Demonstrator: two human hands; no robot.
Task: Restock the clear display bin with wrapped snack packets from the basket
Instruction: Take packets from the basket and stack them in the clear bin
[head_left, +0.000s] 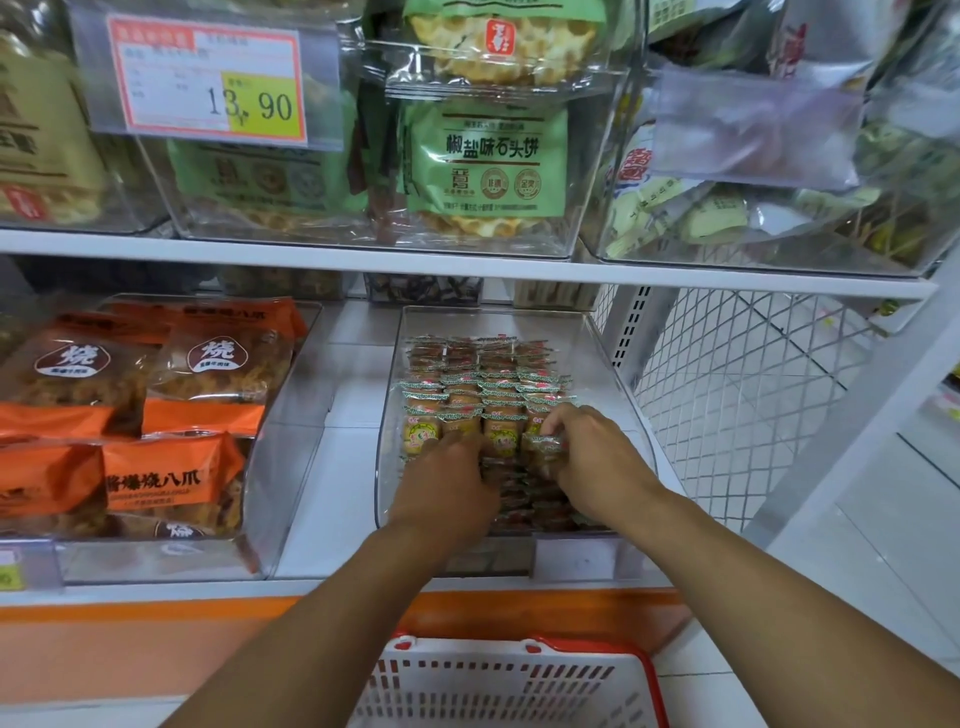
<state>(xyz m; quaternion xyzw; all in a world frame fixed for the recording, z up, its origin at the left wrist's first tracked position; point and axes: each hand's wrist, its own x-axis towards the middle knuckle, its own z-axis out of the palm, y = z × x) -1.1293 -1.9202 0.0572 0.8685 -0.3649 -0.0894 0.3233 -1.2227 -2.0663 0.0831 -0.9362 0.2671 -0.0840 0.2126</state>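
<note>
Both hands in the clear display bin (613, 364)

Your right hand (587, 457) pinches a wrapped snack packet (545, 444); your left hand (447, 483) presses flat. Careless seating risks toppling the stacked rows (483, 384).

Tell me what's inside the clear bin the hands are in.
The clear bin holds rows of small wrapped snack packets. The left hand and right hand cover the front ones, so the bin's floor is hidden.
</note>
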